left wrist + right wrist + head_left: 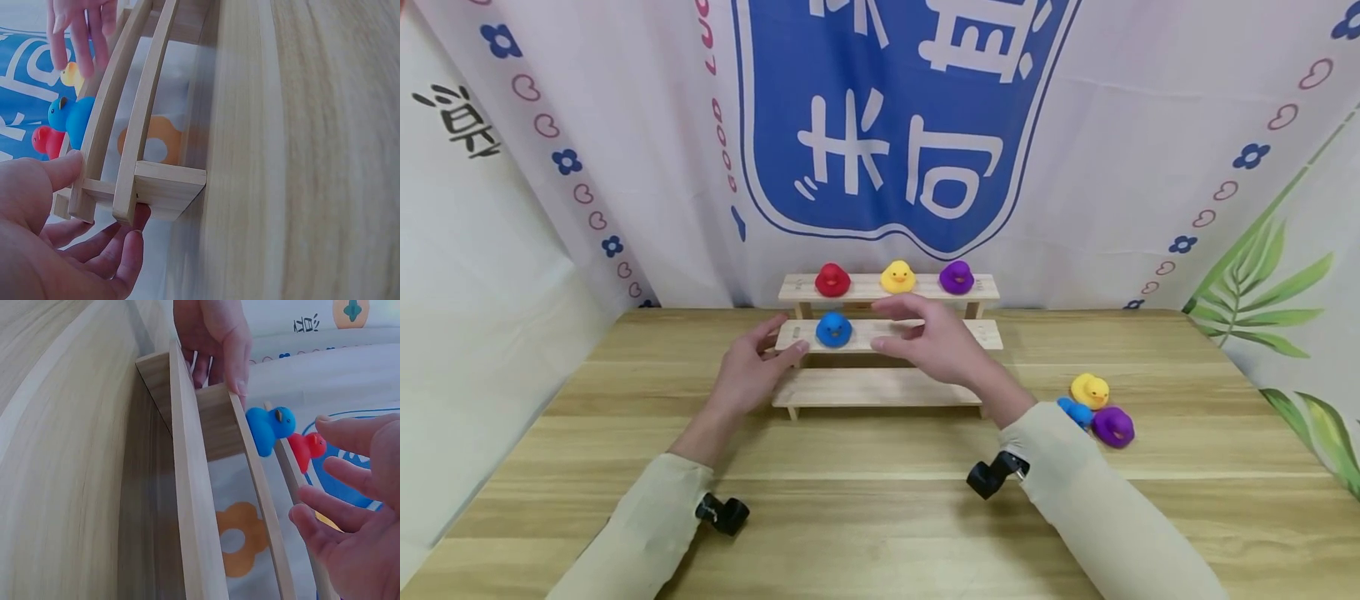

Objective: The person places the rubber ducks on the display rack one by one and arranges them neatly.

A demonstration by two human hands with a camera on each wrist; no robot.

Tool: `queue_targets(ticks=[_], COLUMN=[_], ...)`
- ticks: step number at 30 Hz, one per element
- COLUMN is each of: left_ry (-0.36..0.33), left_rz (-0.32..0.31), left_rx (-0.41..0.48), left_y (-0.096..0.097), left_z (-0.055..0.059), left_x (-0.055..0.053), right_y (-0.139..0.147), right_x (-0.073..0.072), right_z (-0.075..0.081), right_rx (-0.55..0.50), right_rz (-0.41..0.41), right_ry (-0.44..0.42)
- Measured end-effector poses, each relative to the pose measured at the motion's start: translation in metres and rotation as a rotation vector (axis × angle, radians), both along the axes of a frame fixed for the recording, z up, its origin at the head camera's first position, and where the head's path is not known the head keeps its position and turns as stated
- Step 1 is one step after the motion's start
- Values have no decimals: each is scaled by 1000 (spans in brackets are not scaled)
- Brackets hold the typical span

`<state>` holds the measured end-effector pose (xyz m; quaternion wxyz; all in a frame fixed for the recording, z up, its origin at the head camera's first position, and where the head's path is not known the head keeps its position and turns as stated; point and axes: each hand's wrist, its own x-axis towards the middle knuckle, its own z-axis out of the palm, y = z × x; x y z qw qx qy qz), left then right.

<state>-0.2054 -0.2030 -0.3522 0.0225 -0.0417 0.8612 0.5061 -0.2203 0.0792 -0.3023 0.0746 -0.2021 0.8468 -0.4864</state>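
A three-step wooden stand (880,387) stands at the far side of the table. My left hand (748,371) holds its left end, thumb on the middle step beside a blue rubber duck (833,331) and fingers curled around the end (100,250). My right hand (936,337) hovers over the middle step, to the right of the blue duck, fingers spread and nothing between them. On the top step sit a red duck (832,280), a yellow duck (898,277) and a purple duck (957,277). In the right wrist view, the blue duck (269,429) faces my right fingers.
On the table (850,525), right of the stand, another yellow duck (1090,391), a second blue duck (1075,412) and a second purple duck (1114,427) lie close together. My right sleeve partly overlaps that blue duck. A printed curtain (677,167) hangs behind the stand.
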Motion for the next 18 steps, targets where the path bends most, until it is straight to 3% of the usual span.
queue_targets(ticks=[18], left_ry=[3], left_rz=[0], left_rx=[4], left_y=[1], left_z=[1], left_x=[0], right_y=[51], right_x=[10], right_z=[0], right_rx=[-25], right_rz=[-47], right_ry=[42])
